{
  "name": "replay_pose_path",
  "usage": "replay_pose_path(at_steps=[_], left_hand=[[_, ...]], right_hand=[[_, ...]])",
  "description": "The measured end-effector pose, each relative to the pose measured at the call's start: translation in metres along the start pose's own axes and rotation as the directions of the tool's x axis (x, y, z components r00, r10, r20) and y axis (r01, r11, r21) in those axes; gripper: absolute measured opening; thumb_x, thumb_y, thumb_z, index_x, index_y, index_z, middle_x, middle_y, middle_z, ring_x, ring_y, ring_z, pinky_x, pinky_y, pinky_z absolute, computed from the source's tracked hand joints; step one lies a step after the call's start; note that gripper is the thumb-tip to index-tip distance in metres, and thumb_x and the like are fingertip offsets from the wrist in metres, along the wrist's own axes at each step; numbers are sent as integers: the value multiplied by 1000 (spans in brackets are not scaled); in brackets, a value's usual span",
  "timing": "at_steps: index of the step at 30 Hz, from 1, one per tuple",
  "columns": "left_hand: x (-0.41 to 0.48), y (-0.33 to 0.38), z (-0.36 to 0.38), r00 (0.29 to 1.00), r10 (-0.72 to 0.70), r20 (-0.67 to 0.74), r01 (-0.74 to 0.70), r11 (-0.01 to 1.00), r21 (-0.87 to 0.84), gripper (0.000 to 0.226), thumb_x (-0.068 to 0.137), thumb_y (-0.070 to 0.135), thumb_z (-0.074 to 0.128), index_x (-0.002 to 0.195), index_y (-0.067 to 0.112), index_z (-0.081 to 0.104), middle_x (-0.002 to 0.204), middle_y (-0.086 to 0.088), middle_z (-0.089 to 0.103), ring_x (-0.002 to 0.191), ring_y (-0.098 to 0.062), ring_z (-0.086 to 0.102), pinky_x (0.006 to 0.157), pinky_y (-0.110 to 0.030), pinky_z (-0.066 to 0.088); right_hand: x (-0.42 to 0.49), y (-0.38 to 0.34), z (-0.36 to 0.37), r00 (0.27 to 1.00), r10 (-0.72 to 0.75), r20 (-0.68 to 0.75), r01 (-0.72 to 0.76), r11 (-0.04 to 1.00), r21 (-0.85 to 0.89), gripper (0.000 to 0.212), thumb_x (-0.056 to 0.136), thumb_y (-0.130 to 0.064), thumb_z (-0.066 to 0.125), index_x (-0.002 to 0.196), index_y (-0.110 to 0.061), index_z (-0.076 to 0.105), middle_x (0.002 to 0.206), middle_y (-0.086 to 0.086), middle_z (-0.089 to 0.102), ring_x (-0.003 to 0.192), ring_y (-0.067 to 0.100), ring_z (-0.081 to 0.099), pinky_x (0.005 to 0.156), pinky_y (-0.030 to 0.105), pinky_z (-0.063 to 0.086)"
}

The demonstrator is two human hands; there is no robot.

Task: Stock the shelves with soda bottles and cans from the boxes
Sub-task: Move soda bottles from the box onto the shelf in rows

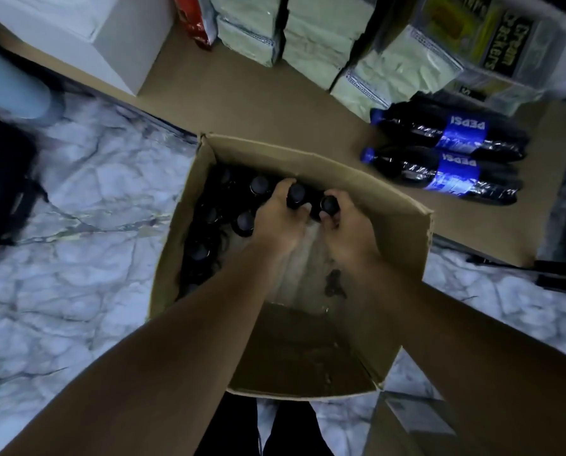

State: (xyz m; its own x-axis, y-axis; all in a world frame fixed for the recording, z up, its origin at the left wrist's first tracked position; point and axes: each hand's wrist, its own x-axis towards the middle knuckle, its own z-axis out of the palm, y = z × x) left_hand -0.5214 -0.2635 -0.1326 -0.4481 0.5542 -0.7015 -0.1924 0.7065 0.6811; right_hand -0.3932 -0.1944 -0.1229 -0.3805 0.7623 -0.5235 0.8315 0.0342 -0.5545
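Head view looks straight down into an open brown cardboard box (308, 161) on the white marble-patterned floor (77, 258), close against the low cardboard-lined shelf (242, 103), which keeps the carry short. Upright bottles are packed tight in the box's far-left part, so only their necks offer a hold. The left hand (276, 218) curls round the neck of one dark-capped soda bottle (296, 192) and the right hand (349, 228) round a neighbouring bottle (328, 203), though dim light leaves the exact finger wrap uncertain. Two blue-labelled Pepsi bottles (452, 134) lie on their sides on the shelf, probably the pattern to follow.
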Motion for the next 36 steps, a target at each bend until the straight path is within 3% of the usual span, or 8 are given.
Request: replay_pose_path(at_steps=[3, 8, 14, 18, 22, 25, 31, 36], left_hand=[[4, 3, 4, 999, -10, -52, 4, 992, -126, 26, 96, 20, 69, 114, 35, 58, 112, -5, 65, 93, -29, 71, 65, -47, 65], [-21, 5, 3, 999, -7, -54, -5, 977, -212, 31, 97, 2, 63, 95, 33, 60, 96, -4, 63, 73, -18, 62, 68, -47, 62], [-103, 36, -24, 996, 88, -3, -87, 974, -208, 28, 96, -4, 59, 106, 22, 61, 90, -6, 60, 66, -12, 55, 60, -35, 49], [-176, 83, -51, 990, 142, -7, -142, 982, -125, 27, 95, 9, 62, 102, 35, 59, 84, -2, 62, 64, -19, 58, 57, -36, 50], [-258, 145, -89, 971, 239, 34, -240, 970, 33, 34, 98, 20, 63, 111, 50, 56, 101, 9, 66, 87, -25, 67, 77, -46, 58], [-323, 198, -119, 927, 371, 52, -375, 923, 90, 32, 98, 19, 62, 117, 45, 59, 107, 12, 65, 96, -21, 65, 87, -45, 56], [-435, 283, -157, 846, 533, 18, -525, 826, 205, 36, 99, 16, 63, 109, 51, 60, 90, 18, 61, 86, -12, 63, 79, -23, 51], [-495, 341, -182, 754, 657, -9, -642, 740, 202, 31, 99, 16, 65, 110, 44, 65, 82, 13, 61, 75, -9, 56, 73, -28, 51]], right_hand=[[3, 3, 0, 999, -29, -18, 29, 1000, 2, 32, 100, -14, 58, 127, -31, 53, 108, -5, 64, 97, 15, 62, 80, 30, 49], [-19, 1, -15, 999, -40, 12, 39, 997, 71, 35, 97, -12, 62, 122, -36, 56, 105, -15, 64, 100, 8, 63, 89, 31, 53], [-81, -33, -68, 984, -175, 21, 175, 984, 36, 41, 95, -13, 68, 131, -31, 61, 104, -20, 66, 97, 2, 66, 90, 27, 55], [-138, -70, -133, 953, -299, 48, 300, 954, -7, 44, 93, -8, 70, 130, -30, 62, 115, -21, 61, 106, 2, 62, 88, 6, 43], [-199, -119, -205, 921, -389, 10, 389, 921, 6, 41, 91, -5, 71, 125, -27, 63, 117, -13, 45, 114, -1, 50, 99, 14, 40], [-243, -166, -256, 898, -440, 2, 438, 894, 92, 37, 92, -2, 70, 119, -25, 62, 123, -13, 47, 118, -7, 48, 102, 16, 42], [-322, -242, -335, 845, -525, -107, 535, 817, 214, 32, 91, -8, 72, 115, -28, 64, 118, -22, 61, 116, 4, 59, 97, 22, 49], [-378, -298, -394, 788, -584, -193, 615, 757, 221, 26, 93, -22, 72, 112, -38, 63, 110, -23, 66, 105, 4, 63, 87, 30, 52]])
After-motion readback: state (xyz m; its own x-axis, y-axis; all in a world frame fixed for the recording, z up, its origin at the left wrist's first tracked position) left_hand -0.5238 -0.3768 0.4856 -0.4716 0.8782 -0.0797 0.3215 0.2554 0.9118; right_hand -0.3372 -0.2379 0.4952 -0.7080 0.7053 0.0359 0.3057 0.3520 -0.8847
